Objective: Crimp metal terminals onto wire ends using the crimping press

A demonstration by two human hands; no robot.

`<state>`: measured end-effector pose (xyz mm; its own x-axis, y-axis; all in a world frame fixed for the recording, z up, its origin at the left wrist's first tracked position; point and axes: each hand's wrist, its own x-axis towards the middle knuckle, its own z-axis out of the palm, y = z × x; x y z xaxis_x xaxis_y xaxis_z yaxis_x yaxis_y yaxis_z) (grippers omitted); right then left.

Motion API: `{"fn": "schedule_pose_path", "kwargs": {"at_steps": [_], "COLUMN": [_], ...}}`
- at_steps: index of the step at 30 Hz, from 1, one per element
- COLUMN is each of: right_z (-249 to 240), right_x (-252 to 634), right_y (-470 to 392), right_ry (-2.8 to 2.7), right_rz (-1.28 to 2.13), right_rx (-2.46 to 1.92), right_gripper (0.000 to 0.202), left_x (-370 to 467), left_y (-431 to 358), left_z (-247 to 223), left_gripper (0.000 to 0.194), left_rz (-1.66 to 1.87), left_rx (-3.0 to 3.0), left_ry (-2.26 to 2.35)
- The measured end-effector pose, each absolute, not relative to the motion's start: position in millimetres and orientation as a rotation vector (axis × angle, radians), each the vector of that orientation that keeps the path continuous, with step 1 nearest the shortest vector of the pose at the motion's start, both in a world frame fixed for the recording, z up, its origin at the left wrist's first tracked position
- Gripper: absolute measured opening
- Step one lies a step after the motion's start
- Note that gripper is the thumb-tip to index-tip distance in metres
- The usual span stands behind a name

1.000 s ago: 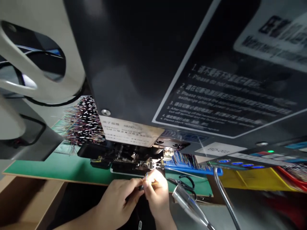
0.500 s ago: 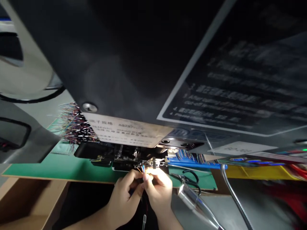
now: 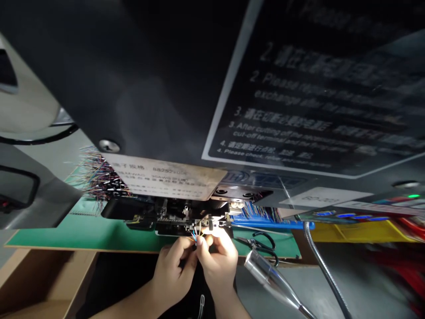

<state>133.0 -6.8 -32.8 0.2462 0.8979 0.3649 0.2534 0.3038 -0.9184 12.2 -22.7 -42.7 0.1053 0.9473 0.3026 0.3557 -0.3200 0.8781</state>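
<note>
Pinched between my two hands are several thin coloured wires [image 3: 195, 235], blue, white, orange and yellow among them, their ends fanned upward. My left hand [image 3: 174, 270] is closed, thumb and forefinger at the left of the wires. From the right, my right hand [image 3: 217, 259] grips them too, its fingers brightly lit. Just beyond the fingertips is the working head of a crimping machine [image 3: 210, 223], with small metal parts. Where the wires run below my fingers is hidden.
The machine's dark housing [image 3: 149, 88] fills the upper view. A bundle of wires [image 3: 99, 175] lies left on the green mat [image 3: 83, 232]. To the right are a blue tray [image 3: 272, 223] with wires, black-handled scissors [image 3: 259, 243], a metal lamp [image 3: 272, 279] and a yellow bin [image 3: 341, 230].
The wire ends have spread apart, with a yellow one now standing up by the machine head. Both hands stay in nearly the same place. The view has shifted slightly.
</note>
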Motion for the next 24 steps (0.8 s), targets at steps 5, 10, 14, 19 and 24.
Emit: {"fn": "schedule_pose_path", "kwargs": {"at_steps": [5,10,14,19,24], "right_z": [-33.7,-35.1,-35.6,-32.8,-32.9], "right_x": [134.8,139.6,140.3,138.9,137.5], "right_y": [-6.2,-4.4,-4.3,-3.1,-3.7], "right_ry": [-1.286,-1.353,-1.372,-1.355,-1.354], "right_rz": [0.613,0.635,0.642,0.651,0.661], "right_rx": [-1.21,-1.175,-1.174,-1.217,-1.221], "right_gripper": [0.004,0.011,0.01,0.008,0.008], "left_x": [13.9,12.7,11.4,11.9,12.0], "left_y": [-19.0,-18.0,-17.1,-15.1,-15.0], "left_z": [-47.2,-48.9,-48.6,-45.9,-44.5], "left_gripper": [0.008,0.009,0.01,0.011,0.012], "left_rz": [1.229,1.272,1.284,1.261,1.251], "left_rx": [1.852,1.923,1.954,1.926,1.895], "left_ry": [1.335,1.339,1.346,1.348,1.338]}}
